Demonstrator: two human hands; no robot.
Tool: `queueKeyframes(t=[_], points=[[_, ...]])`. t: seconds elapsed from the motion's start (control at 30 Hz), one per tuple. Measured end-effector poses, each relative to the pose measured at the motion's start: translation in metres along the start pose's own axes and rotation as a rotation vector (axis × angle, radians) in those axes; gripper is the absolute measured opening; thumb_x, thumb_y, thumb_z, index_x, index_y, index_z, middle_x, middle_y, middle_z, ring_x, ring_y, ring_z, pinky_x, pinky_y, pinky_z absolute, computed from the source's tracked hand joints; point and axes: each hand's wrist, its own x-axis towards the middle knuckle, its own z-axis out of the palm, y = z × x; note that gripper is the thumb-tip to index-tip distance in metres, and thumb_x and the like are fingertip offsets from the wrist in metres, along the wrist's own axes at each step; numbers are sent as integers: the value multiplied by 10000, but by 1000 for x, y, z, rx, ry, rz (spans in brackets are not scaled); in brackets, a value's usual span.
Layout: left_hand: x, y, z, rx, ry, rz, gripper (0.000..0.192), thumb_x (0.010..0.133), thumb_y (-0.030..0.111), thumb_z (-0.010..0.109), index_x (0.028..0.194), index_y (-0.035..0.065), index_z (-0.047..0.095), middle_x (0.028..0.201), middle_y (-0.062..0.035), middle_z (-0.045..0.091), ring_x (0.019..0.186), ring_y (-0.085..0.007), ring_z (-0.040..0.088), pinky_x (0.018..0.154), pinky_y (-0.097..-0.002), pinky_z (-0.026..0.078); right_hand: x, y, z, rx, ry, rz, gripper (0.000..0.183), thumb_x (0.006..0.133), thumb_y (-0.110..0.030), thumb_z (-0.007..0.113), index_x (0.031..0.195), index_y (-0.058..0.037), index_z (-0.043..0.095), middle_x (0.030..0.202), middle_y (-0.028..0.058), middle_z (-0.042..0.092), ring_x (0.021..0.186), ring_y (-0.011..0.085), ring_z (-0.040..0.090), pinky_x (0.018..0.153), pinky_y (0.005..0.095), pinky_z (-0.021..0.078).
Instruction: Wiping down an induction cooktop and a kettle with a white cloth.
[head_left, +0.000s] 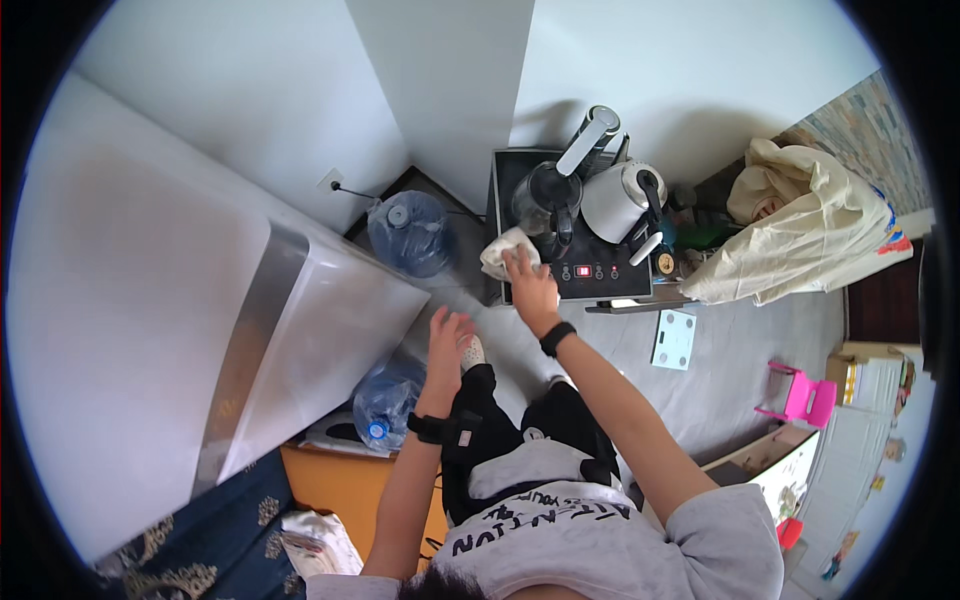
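My right hand (531, 289) presses and grips a white cloth (501, 255) at the front left corner of a black tea-bar machine top (540, 289). Next to the cloth stands a glass kettle (534, 202) with a black lid and handle. To its right is a white electric kettle (613, 201), and behind both rises a silver-topped spout (586, 142). Lit controls (583, 271) show along the front edge, right of my hand. My left hand (448, 345) hangs in the air over the floor with nothing in it, its fingers apart.
A large white refrigerator (150, 262) takes up the left side. Water-cooler bottles (411, 236) stand by the wall and on an orange cabinet (337, 480). A cream cloth bag (810, 217) sits right of the machine. Farther right are a bathroom scale (673, 340) and a pink chair (810, 397).
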Motion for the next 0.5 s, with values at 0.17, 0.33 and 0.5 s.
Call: queueKeyframes(t=[0.17,0.33,0.5], points=[[54,25,95,146,-291,266,411,860,194,493,1199,-19,400,1170,-129,482,1096,-183,458,963,-287,326,-41,-10,-5,61,-178,75,539,710,-53,527,1231,-168,451,1335,88,341,834,365,567,545,352,522],[110,5,165,398,-269,78,306,805,281,606,964,28,541,878,-12,572,776,-98,507,696,-221,368,-61,13,-20,473,-297,84,400,713,-58,525,1110,-96,550,1180,132,494,951,306,549,864,439,413],[110,11,173,421,-165,-11,323,831,338,569,973,53,513,940,-11,516,834,-107,470,714,-338,436,-100,78,-22,1058,-117,372,362,683,78,432,1014,24,567,1001,191,576,944,332,551,839,332,422]])
